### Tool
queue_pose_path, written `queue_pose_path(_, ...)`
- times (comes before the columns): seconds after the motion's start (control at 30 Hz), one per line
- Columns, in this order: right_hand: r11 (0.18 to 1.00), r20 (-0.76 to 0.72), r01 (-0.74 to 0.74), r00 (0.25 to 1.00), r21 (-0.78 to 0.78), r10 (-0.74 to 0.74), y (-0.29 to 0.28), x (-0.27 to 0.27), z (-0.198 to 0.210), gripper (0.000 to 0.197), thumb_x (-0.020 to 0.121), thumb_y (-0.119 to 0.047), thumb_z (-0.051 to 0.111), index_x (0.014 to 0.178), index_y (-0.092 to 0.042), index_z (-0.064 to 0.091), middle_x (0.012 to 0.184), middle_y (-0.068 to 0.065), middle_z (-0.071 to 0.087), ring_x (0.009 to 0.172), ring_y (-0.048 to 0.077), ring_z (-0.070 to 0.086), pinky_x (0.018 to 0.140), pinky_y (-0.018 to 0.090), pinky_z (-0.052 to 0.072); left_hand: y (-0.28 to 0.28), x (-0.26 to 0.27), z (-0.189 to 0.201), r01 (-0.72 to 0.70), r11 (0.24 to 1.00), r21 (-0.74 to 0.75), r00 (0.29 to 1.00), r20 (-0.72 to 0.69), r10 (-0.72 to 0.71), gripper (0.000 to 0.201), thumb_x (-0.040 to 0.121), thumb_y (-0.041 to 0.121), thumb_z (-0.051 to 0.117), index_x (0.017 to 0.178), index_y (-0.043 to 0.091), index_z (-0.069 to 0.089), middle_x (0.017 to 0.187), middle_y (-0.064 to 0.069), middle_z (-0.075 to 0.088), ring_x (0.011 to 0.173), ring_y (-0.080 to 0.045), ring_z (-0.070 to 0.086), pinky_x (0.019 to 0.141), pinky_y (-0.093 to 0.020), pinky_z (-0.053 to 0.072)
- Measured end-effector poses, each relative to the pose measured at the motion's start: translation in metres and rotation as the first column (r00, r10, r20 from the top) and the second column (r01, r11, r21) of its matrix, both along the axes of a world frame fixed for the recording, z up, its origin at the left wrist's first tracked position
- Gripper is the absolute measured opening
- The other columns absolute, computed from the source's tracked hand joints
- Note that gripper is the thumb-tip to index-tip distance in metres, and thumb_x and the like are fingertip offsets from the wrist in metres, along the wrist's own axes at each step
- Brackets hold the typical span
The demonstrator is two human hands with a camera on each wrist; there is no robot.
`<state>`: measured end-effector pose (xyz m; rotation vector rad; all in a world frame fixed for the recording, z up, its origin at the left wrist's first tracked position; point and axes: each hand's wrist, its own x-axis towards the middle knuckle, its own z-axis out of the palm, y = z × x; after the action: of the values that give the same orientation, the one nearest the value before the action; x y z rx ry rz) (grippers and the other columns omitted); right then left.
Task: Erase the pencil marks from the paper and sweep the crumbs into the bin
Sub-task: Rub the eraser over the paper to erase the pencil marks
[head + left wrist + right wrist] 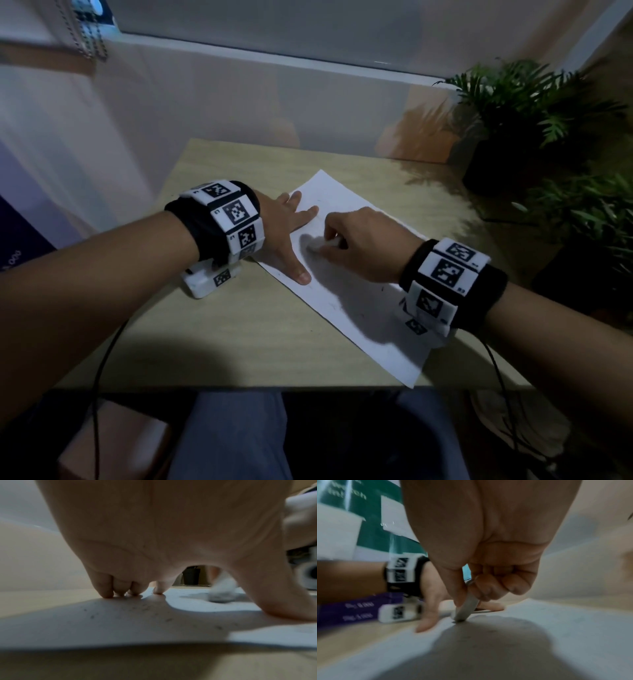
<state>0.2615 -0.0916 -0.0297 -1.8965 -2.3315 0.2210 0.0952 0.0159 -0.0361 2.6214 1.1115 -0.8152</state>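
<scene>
A white sheet of paper [346, 294] lies slanted on the light wooden table [212, 325]. My left hand [291, 229] lies flat with spread fingers on the sheet's left edge, thumb pointing toward me. My right hand [352, 240] pinches a white eraser [320, 245] and holds its tip on the paper just right of the left hand. In the right wrist view the eraser [467, 607] sits between thumb and forefinger, its end touching the paper [539, 628]. Dark crumbs [145, 608] are scattered on the sheet [120, 628] under my left palm, and the eraser [221, 591] shows blurred beyond it.
Potted plants [534, 113] stand at the table's right side, close to the paper's far corner. A wall and window sill [274, 58] run behind the table. A dark bin-like container [191, 576] shows far off in the left wrist view. Cables hang from both wrists over the front edge.
</scene>
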Motion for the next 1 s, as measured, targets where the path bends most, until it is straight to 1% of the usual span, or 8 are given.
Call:
queue_pose_path(0.1,0.995,-0.061,-0.047,0.997,-0.093,0.042,0.004,0.004,0.009,0.034,0.090,-0.057,0.061,0.095,-0.023,0.064,0.078,-0.016,0.058,0.074,0.008,0.055,0.062,0.025,0.037,0.000,-0.001,0.001,-0.002,1.000,0.000,1.000,-0.003,0.002,0.146,0.055,0.095,0.060,0.154,0.034,-0.028,0.163,-0.004,-0.033,0.154,-0.023,-0.021,0.125,-0.056,0.005)
queue_pose_path(0.27,0.996,0.085,0.090,0.992,0.021,-0.092,0.010,0.012,0.005,0.037,0.093,-0.056,0.054,0.094,-0.021,0.063,0.085,-0.002,0.063,0.079,0.021,0.058,0.061,0.032,0.038,-0.001,-0.003,-0.002,0.001,1.000,0.005,1.000,0.026,-0.002,0.154,0.037,0.104,0.045,0.154,0.036,-0.026,0.164,-0.004,-0.031,0.155,-0.024,-0.017,0.125,-0.056,0.006)
queue_pose_path(0.4,0.997,-0.022,-0.047,0.999,-0.065,0.045,-0.003,0.000,0.006,0.033,0.092,-0.053,0.059,0.090,-0.020,0.063,0.075,-0.012,0.058,0.070,0.007,0.053,0.061,0.028,0.037,0.000,-0.002,-0.001,-0.012,1.000,-0.016,1.000,0.026,0.012,0.155,0.035,0.103,0.047,0.154,0.037,-0.027,0.163,-0.005,-0.033,0.155,-0.024,-0.019,0.125,-0.056,0.005)
queue_pose_path(0.5,0.998,0.012,0.024,1.000,-0.060,-0.024,0.007,0.015,0.011,0.031,0.091,-0.054,0.061,0.096,-0.024,0.067,0.083,-0.008,0.061,0.079,0.016,0.058,0.064,0.030,0.038,-0.002,-0.003,0.000,-0.043,0.999,0.018,0.999,0.015,0.042,0.156,0.034,0.105,0.044,0.154,0.036,-0.027,0.163,-0.007,-0.033,0.155,-0.025,-0.018,0.125,-0.056,0.006)
queue_pose_path(0.6,0.994,0.077,0.101,0.992,0.045,-0.104,0.003,0.013,0.001,0.034,0.092,-0.056,0.055,0.088,-0.023,0.062,0.081,-0.002,0.061,0.077,0.023,0.058,0.061,0.033,0.041,-0.004,-0.003,0.000,-0.059,0.997,0.050,0.998,0.004,0.058,0.163,0.031,0.107,0.040,0.156,0.025,-0.026,0.164,-0.010,-0.030,0.155,-0.027,-0.014,0.125,-0.055,0.008)
queue_pose_path(0.73,0.997,-0.024,-0.065,0.998,-0.036,0.064,-0.007,-0.002,0.002,0.029,0.090,-0.051,0.060,0.092,-0.022,0.065,0.080,-0.004,0.064,0.074,0.018,0.058,0.064,0.033,0.045,-0.003,-0.003,-0.002,-0.056,0.997,0.048,0.998,0.013,0.056,0.175,0.017,0.110,0.033,0.156,0.020,-0.025,0.164,-0.014,-0.027,0.156,-0.031,-0.011,0.126,-0.052,0.007)
queue_pose_path(0.9,0.992,0.036,0.127,0.991,-0.011,-0.126,0.013,0.022,0.005,0.034,0.090,-0.055,0.057,0.088,-0.022,0.065,0.084,0.000,0.064,0.079,0.025,0.059,0.064,0.034,0.045,-0.006,-0.004,-0.002,-0.044,0.995,0.088,0.999,0.007,0.044,0.160,0.037,0.107,0.038,0.157,0.020,-0.024,0.165,-0.013,-0.026,0.156,-0.031,-0.011,0.126,-0.051,0.005)
queue_pose_path(1.0,0.996,0.072,0.078,0.994,0.044,-0.081,0.003,0.005,-0.003,0.033,0.094,-0.048,0.052,0.085,-0.018,0.062,0.080,0.002,0.062,0.075,0.025,0.057,0.061,0.033,0.038,-0.005,-0.005,-0.003,-0.048,0.995,0.087,0.999,0.008,0.047,0.158,0.041,0.106,0.041,0.157,0.020,-0.025,0.165,-0.014,-0.026,0.156,-0.031,-0.012,0.126,-0.051,0.002)
